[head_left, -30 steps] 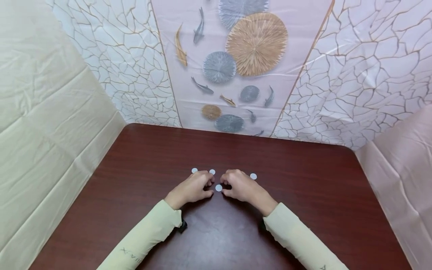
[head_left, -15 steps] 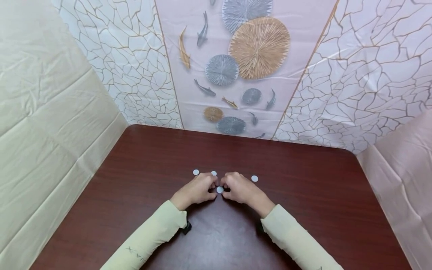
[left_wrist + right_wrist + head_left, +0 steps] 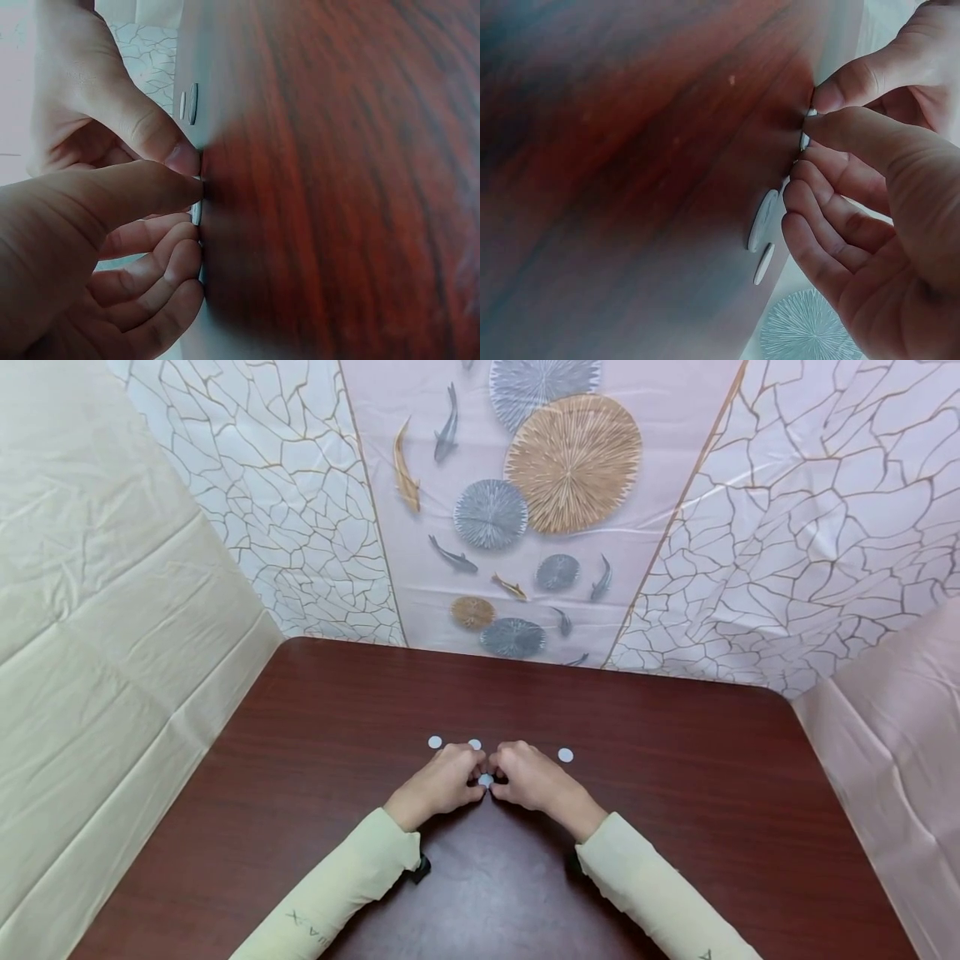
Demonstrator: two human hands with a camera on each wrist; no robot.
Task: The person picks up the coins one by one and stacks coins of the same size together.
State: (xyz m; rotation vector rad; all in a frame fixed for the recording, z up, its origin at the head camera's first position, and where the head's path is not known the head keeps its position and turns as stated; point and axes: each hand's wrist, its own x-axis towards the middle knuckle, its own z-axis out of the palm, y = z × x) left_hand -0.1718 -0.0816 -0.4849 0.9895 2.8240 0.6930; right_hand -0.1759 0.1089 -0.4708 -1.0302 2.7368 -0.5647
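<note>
In the head view, a small flat white disc [image 3: 486, 782] lies on the dark table between my two hands. My left hand [image 3: 438, 785] reaches it from the left, its thumb and curled index finger at the disc's edge. From the other side my right hand [image 3: 538, 779] does the same. The left wrist view shows the disc's thin edge [image 3: 196, 213] between the left thumb and index finger, with the right thumb just beyond. Seen from the right wrist, the disc [image 3: 805, 140] sits between the right thumb and index fingertip. The fingers cover much of it.
Behind the left hand lie two more white discs, one [image 3: 435, 742] at the left and one [image 3: 475, 744] partly hidden by the fingers. Another disc [image 3: 566, 755] is behind the right hand. The reddish-brown table [image 3: 675, 727] meets a patterned cloth backdrop [image 3: 487, 568].
Both hands have drawn closer together, and their fingers have come onto the middle disc from either side. The other discs stay where they were on the table.
</note>
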